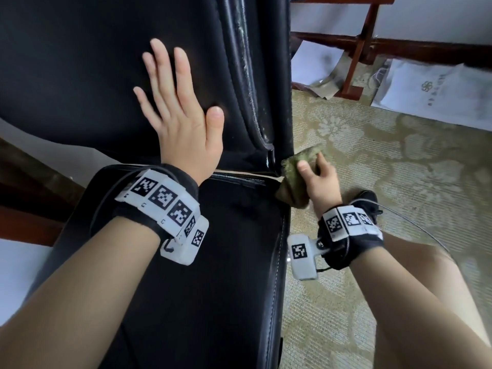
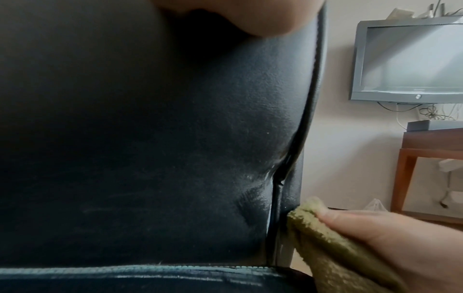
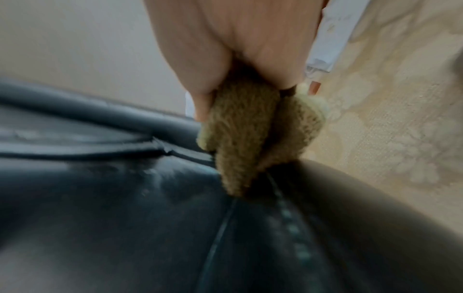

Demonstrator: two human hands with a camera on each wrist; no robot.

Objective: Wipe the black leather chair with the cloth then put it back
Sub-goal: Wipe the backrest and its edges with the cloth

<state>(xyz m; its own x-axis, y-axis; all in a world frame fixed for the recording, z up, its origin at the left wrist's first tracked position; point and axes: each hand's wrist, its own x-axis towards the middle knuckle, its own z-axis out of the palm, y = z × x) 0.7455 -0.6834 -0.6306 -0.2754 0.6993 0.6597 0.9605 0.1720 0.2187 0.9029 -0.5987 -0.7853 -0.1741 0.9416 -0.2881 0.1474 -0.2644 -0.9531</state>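
The black leather chair [image 1: 80, 62] fills the left half of the head view, backrest above and seat [image 1: 213, 288] below. My left hand [image 1: 175, 113] lies flat on the backrest with straight, spread fingers. My right hand [image 1: 316, 179] grips a bunched olive-green cloth [image 1: 292, 177] at the chair's right edge, where backrest and seat meet. In the left wrist view the cloth [image 2: 333, 245] touches the backrest's side piping [image 2: 280, 198]. In the right wrist view the cloth [image 3: 245, 138] presses on the seat's corner seam, held by my fingers [image 3: 200, 75].
Patterned beige carpet [image 1: 386, 169] lies to the right of the chair. A red-brown wooden frame [image 1: 359, 49] and white paper bags [image 1: 439, 89] stand at the far right. A wall-mounted screen [image 2: 411, 59] and a wooden side table [image 2: 426, 158] are beyond the chair. White and brown furniture edges show at the left.
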